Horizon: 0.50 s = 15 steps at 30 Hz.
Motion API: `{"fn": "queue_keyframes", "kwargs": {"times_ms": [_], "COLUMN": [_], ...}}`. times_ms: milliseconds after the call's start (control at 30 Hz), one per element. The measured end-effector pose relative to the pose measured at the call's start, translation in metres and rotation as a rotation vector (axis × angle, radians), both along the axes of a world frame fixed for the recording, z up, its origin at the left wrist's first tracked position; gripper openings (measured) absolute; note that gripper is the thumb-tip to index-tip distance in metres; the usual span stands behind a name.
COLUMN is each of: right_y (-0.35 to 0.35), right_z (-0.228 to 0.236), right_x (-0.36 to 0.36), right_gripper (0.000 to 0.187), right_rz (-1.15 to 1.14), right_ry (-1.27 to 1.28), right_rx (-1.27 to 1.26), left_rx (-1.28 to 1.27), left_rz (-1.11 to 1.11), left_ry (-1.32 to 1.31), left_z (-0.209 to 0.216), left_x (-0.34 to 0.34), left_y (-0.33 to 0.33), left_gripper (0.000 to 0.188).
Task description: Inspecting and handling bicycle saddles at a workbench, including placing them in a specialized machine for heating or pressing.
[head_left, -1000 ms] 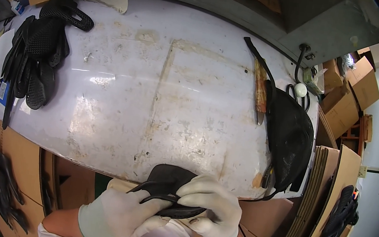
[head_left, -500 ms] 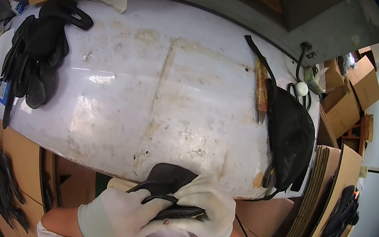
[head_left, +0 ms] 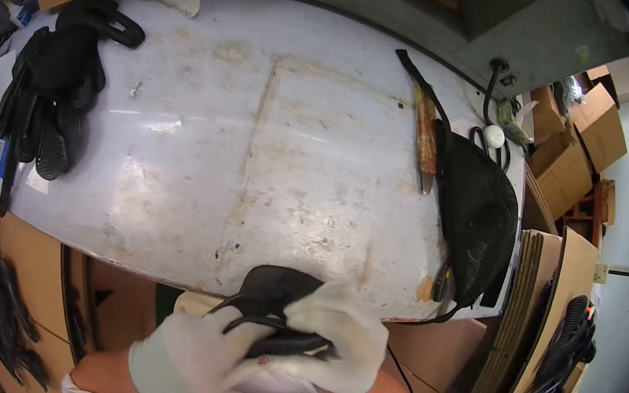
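A black fabric piece [head_left: 273, 286] with a smooth flap and folded edges is held close to my body, just over the table's near edge. It may be a shoe upper, but its full shape is hidden. My left hand [head_left: 189, 353], in a pale knitted glove, grips its lower left side with the fingers tucked into the fold. My right hand [head_left: 342, 337], gloved likewise, is closed over the right side with curled fingers, slightly smeared by motion. A small reddish spot [head_left: 263, 360] shows between the hands.
The white stained table [head_left: 179, 176] spreads ahead. Black mesh pieces [head_left: 58, 89] are heaped at its left. On the right lie a knife-like tool [head_left: 424, 136] with a worn handle and a black mesh pouch-like piece [head_left: 478, 217]. Cardboard sheets [head_left: 525, 309] stand beside the table.
My right hand has shifted slightly and its fingers have curled further over the black piece. The left hand keeps its grip. The whole view has moved a little.
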State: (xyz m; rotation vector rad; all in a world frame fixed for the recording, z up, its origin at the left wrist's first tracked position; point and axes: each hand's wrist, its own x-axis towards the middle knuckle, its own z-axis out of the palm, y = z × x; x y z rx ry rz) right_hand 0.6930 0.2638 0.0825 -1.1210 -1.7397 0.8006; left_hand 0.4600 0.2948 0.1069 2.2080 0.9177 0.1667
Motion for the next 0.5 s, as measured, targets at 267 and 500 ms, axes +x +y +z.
{"fn": "queue_keyframes", "kwargs": {"times_ms": [267,500], "right_y": [-0.008,0.0], "right_z": [-0.036,-0.023], "right_x": [-0.01,0.001], "right_gripper": [0.049,0.021], "right_rz": [0.191,0.172], "right_ry": [0.668,0.276], "right_rx": [-0.132,0.128], "left_rx": [-0.952,-0.768], "left_rz": [0.186,0.476], "left_ry": [-0.927,-1.079], "left_z": [-0.073,-0.056], "left_x": [-0.018,-0.01], "left_y": [-0.017,-0.022], "left_gripper": [0.053,0.081]}}
